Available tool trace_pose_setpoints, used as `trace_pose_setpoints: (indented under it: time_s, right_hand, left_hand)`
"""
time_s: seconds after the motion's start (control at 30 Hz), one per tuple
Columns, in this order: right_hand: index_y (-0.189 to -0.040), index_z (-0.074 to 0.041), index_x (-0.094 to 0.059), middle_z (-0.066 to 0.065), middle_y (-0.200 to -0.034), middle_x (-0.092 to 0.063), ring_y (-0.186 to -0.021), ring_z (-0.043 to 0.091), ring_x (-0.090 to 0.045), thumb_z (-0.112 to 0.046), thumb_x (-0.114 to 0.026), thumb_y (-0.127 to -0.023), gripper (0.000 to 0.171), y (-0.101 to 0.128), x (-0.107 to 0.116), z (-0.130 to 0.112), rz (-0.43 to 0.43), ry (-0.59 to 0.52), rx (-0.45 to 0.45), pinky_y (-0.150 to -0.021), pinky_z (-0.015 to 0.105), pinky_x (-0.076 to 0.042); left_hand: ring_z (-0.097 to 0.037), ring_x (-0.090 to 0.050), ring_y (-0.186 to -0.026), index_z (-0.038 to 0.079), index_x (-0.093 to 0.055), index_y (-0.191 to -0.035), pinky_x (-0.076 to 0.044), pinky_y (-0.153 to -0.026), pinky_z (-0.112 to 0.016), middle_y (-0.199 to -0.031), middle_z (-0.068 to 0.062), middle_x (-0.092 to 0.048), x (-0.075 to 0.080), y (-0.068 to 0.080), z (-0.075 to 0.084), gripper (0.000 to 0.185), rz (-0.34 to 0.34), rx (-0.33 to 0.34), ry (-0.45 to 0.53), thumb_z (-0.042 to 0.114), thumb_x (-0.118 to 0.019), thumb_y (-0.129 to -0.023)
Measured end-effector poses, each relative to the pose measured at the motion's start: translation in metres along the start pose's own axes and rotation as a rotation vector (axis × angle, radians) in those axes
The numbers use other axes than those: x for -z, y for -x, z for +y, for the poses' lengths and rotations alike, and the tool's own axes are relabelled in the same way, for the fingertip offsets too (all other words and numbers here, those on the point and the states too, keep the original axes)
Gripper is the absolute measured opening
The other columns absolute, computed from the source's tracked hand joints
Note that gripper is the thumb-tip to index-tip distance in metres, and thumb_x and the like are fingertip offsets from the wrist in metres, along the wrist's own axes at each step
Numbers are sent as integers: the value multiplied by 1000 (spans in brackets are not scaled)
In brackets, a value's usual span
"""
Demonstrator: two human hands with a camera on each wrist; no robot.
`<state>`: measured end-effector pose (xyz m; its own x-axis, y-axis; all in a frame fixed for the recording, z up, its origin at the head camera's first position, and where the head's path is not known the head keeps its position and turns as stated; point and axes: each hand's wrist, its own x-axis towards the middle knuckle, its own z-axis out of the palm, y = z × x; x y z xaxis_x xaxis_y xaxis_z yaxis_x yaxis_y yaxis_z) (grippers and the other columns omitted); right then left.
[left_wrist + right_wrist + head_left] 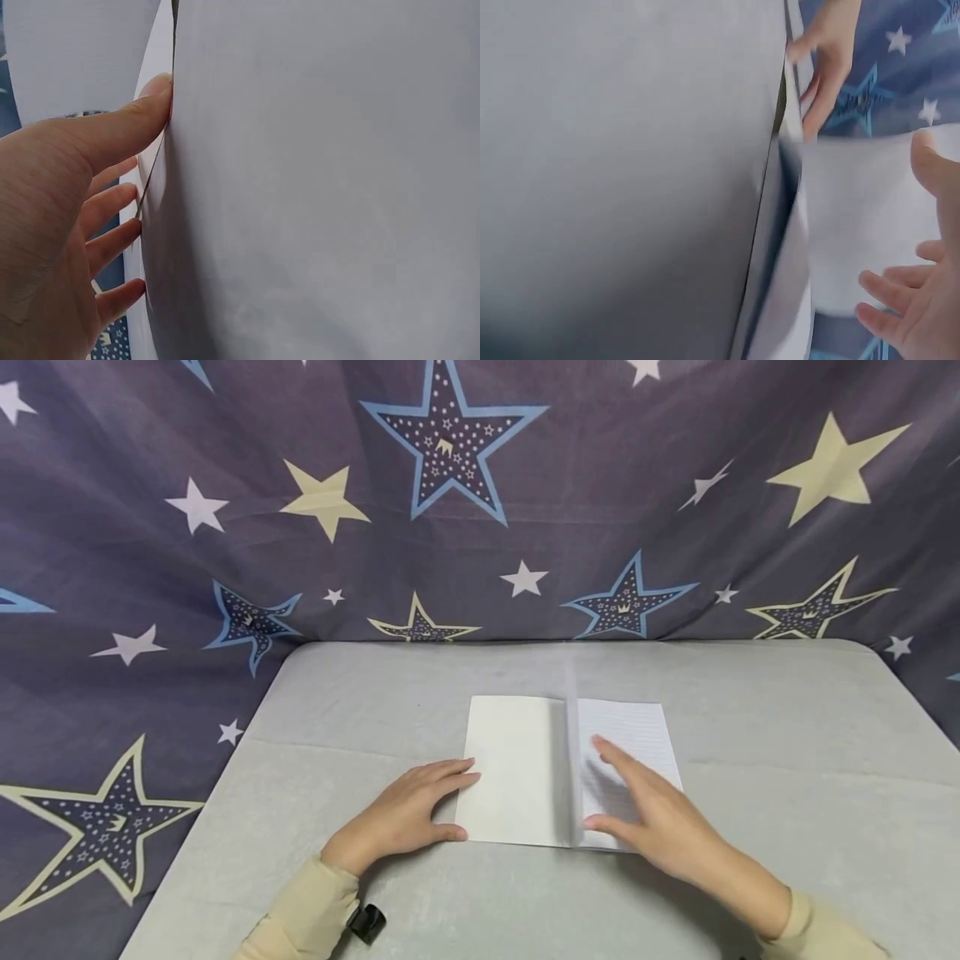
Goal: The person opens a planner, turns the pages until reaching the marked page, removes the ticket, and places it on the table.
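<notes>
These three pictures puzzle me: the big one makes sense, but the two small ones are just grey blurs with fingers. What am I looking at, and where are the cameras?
No machine here: a person works with bare hands and wears three cameras. The large picture comes from a camera on the head, looking down at a grey table in front of a star-patterned cloth. On the table lies an open notebook, with one page standing up mid-turn at the spine.

The left hand rests flat at the notebook's left edge, steadying it. The right hand is spread open over the lined right page, holding nothing.

The small pictures come from cameras strapped to each wrist, so close that the paper fills them. The left wrist view shows the left thumb against the notebook's edge; the right wrist view is blurred and shows the right hand's fingers beside the pages.
</notes>
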<state>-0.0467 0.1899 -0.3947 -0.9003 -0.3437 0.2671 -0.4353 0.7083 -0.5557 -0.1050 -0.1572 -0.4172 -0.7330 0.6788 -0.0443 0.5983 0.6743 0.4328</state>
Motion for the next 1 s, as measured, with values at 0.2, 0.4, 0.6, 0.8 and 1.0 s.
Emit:
trace_pose_setpoints:
  time_s: [0.2,0.4,0.6,0.8,1.0]
  right_hand:
    - [-147,-13,-48,8,-153,-43,-135,31,-46,-50,-73,-85,77,-4,-22,-22,-121,43,81,-107,52,-41]
    - [-136,-11,-60,14,-150,-45,-134,32,-47,-46,-71,-89,60,-2,-33,-29,-243,107,142,-106,52,-41]
    - [-133,-9,-62,15,-150,-45,-137,31,-44,-42,-70,-91,54,0,-34,-26,-316,141,200,-108,51,-39]
    - [-136,-9,-60,15,-153,-41,-140,32,-39,-38,-68,-94,52,0,-34,-22,-368,135,216,-110,53,-36]
    - [-129,-13,-66,10,-146,-51,-133,28,-48,-34,-67,-95,40,0,-28,-18,-342,75,264,-107,51,-41]
  left_hand:
    - [-31,-40,-139,14,-51,-145,-33,-112,-53,-153,-8,-43,3,5,-7,72,35,17,-9,39,-79,-83]
    - [-34,-44,-136,12,-52,-144,-35,-111,-54,-150,-10,-46,10,11,-14,68,78,55,3,38,-77,-86]
    - [-33,-43,-137,11,-54,-143,-35,-111,-54,-150,-9,-47,16,8,-13,57,122,82,5,30,-72,-92]
    - [-32,-37,-141,11,-54,-143,-32,-114,-52,-154,-8,-42,9,-3,0,60,86,7,-15,31,-73,-91]
    - [-32,-32,-144,13,-52,-145,-28,-116,-52,-157,-8,-37,0,-9,7,63,-19,-18,-27,35,-73,-90]
